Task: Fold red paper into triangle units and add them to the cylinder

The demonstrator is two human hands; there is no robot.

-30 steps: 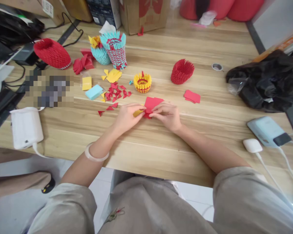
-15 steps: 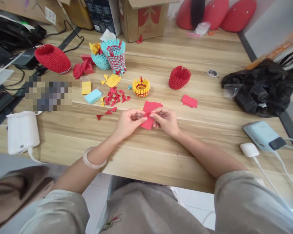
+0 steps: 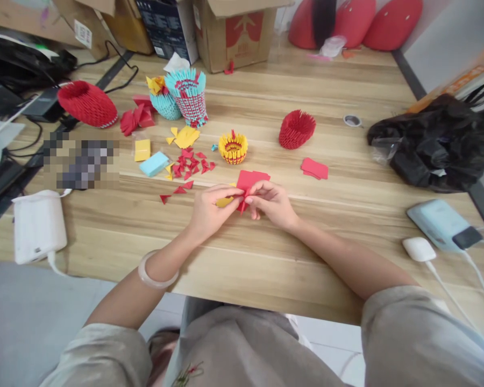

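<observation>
My left hand (image 3: 212,209) and my right hand (image 3: 273,204) meet near the table's front, both pinching a small folded red paper (image 3: 244,204) between thumbs and fingers. Just behind them lie flat red sheets (image 3: 252,177). A yellow paper (image 3: 225,202) shows beneath my left fingers. Several red folded triangles (image 3: 187,164) are scattered to the left, near yellow pieces (image 3: 186,137). A small yellow and red paper basket (image 3: 233,148) stands beyond my hands, and a red paper bowl (image 3: 296,129) is tilted to its right. More red sheets (image 3: 314,168) lie at right.
Blue and red paper vases (image 3: 189,97) and a long red one (image 3: 87,104) stand at back left. Cardboard boxes (image 3: 242,40) line the back. A black bag (image 3: 431,145), a tape roll (image 3: 351,121) and chargers (image 3: 443,226) are at right; a white device (image 3: 39,227) is at left.
The red paper between my fingers was a flat piece and is now folded and narrower. My left hand has shifted slightly, showing more yellow paper beneath. The view has moved a little.
</observation>
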